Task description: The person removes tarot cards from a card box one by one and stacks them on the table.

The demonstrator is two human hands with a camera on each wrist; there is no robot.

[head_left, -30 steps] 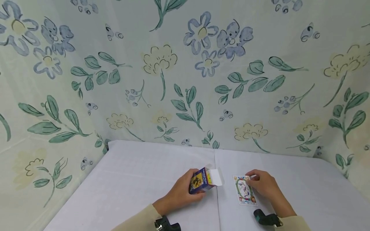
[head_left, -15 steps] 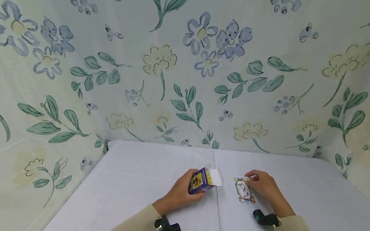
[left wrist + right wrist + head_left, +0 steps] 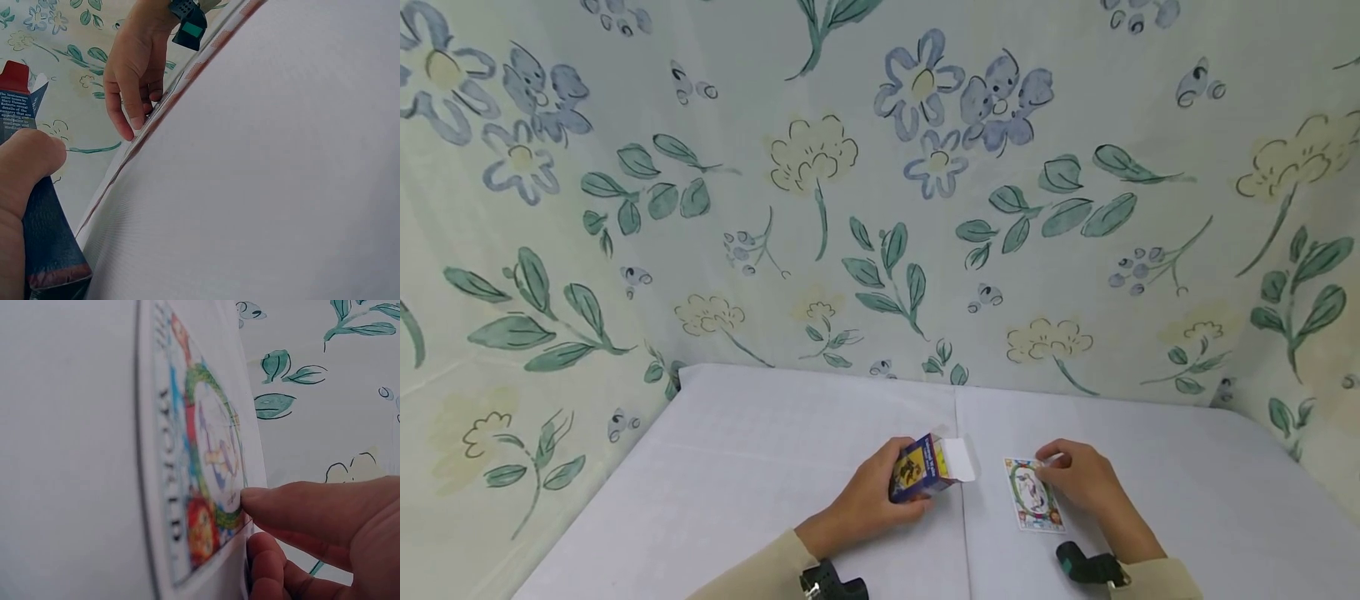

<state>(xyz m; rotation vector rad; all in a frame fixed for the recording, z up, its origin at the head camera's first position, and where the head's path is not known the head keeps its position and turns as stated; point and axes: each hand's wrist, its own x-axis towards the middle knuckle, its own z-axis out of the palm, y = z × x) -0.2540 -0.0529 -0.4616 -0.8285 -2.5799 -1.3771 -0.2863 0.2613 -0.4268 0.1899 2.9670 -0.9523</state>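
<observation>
My left hand [image 3: 867, 497] grips a dark blue card box [image 3: 914, 472] above the table, its white end flap open to the right. Yellow shows inside the box's mouth; in the left wrist view the thumb lies across its printed side [image 3: 53, 231]. To the right, a tarot card [image 3: 1028, 498] lies face up with a wreath picture. My right hand [image 3: 1086, 485] pinches its right edge, thumb on the face and fingers curled at the edge. "THE WORLD" is printed along the card [image 3: 215, 450] in the right wrist view. The fingertips beneath are partly hidden.
A white cloth [image 3: 760, 450] covers the table, with a seam running front to back between the hands. Floral fabric [image 3: 880, 167] hangs behind and at both sides. Black wrist cameras [image 3: 1090, 567] sit at both sleeve cuffs.
</observation>
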